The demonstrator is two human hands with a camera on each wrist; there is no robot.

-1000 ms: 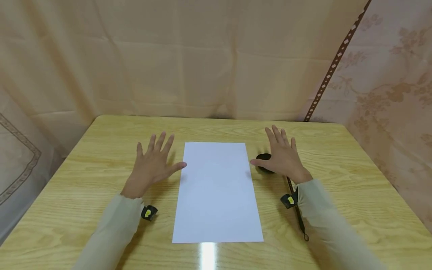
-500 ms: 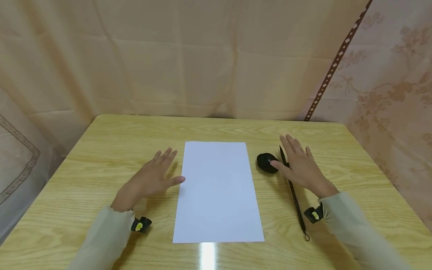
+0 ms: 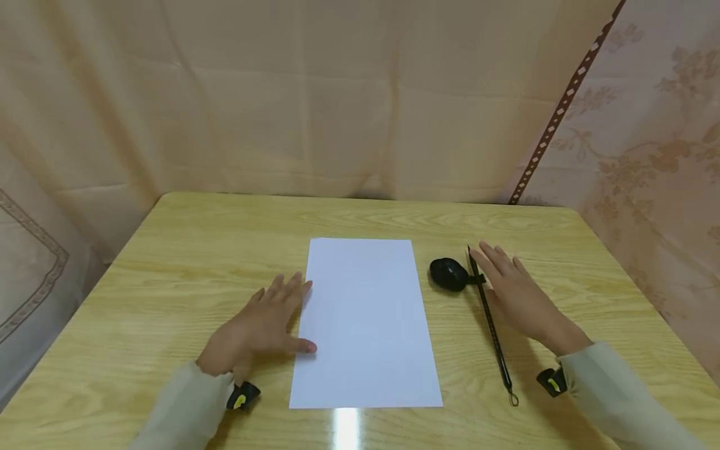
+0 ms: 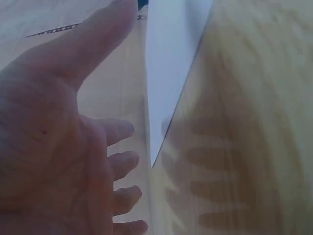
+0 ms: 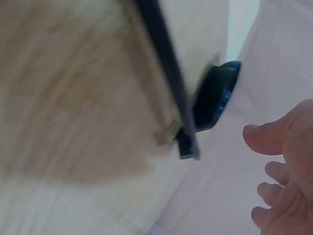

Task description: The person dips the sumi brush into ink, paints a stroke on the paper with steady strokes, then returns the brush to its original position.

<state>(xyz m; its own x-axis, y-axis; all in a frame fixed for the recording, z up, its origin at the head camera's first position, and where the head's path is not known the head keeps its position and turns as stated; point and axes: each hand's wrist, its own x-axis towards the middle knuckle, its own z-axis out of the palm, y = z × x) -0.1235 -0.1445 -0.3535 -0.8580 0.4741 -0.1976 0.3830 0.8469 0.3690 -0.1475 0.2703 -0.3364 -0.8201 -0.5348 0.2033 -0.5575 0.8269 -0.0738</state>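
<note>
A white sheet of paper lies flat in the middle of the table in the head view. My left hand hovers palm down at its left edge, fingers spread, thumb over the paper; in the left wrist view the fingers stand apart from their shadows. To the right of the sheet sits a shiny black dish with a small side piece, across which a dark brush with a hanging loop leans. Just right of the brush is my right hand, fingers extended, holding nothing; the right wrist view shows its thumb apart from the brush.
The wooden table has rounded far corners. Beige curtains hang behind it, with a patterned one at the right. Each wrist wears a small black camera, such as the left one.
My left hand has come nearer and lower, its thumb now over the paper. The right hand has moved right and nearer, from over the dish to beside the brush, uncovering both.
</note>
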